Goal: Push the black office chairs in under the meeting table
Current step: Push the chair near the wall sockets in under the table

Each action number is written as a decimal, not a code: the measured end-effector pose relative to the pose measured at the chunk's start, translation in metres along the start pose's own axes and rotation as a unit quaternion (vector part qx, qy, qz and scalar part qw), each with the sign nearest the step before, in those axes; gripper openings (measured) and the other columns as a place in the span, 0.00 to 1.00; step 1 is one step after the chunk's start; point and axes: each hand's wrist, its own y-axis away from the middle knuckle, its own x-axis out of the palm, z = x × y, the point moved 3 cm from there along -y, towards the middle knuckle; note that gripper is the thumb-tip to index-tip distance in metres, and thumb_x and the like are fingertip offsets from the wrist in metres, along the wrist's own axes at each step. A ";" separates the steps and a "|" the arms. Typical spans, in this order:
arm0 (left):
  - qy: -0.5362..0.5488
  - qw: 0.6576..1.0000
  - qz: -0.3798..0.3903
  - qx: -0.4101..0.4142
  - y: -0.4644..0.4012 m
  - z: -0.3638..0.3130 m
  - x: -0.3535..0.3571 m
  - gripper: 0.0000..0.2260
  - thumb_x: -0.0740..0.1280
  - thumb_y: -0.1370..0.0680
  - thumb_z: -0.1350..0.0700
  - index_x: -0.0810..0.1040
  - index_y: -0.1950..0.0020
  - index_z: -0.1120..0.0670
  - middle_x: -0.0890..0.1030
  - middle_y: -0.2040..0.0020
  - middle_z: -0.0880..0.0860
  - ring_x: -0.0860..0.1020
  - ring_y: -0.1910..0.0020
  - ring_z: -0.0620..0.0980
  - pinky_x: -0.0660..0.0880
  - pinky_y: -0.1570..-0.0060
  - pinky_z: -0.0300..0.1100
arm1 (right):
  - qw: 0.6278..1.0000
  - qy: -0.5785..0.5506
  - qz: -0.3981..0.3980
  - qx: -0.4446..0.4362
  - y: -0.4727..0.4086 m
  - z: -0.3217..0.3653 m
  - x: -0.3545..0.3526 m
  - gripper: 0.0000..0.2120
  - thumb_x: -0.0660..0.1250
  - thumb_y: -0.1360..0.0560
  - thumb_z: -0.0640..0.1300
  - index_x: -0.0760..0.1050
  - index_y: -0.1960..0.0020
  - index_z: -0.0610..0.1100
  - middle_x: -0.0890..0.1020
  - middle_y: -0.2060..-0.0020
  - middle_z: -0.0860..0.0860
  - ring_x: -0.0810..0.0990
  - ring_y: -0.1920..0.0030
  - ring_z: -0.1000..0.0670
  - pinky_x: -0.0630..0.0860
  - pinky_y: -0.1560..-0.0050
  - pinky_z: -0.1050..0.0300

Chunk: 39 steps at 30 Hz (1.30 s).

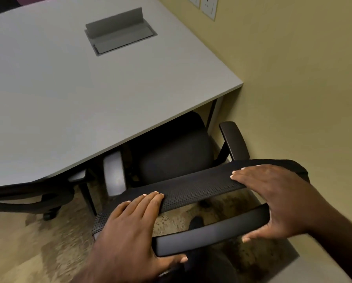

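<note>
Black office chair point(177, 154) seat under grey table point(69, 88), left hand point(130, 227) and right hand point(273, 199) gripping its backrest point(193, 189)

You stand over a patterned brown-and-beige carpet point(54, 240), and it carries everything here. The grey meeting table point(73, 94) stands on it, its corner close to the yellow-green wall. Set into the tabletop is a grey cable hatch point(120, 35) with its flap raised. The castor point(50, 214) of a black office chair point(26, 198) rests on the carpet at the left, blurred.
</note>
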 end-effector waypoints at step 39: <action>-0.059 0.987 -0.123 -0.080 -0.168 0.055 -0.072 0.50 0.50 0.40 0.15 0.68 0.29 0.46 0.79 0.37 0.45 0.79 0.43 0.49 0.76 0.50 0.46 | 0.999 0.004 -0.024 -0.021 -0.203 -0.124 -0.061 0.47 0.61 0.45 0.81 0.77 0.38 0.50 0.83 0.47 0.55 0.81 0.49 0.50 0.77 0.52 0.56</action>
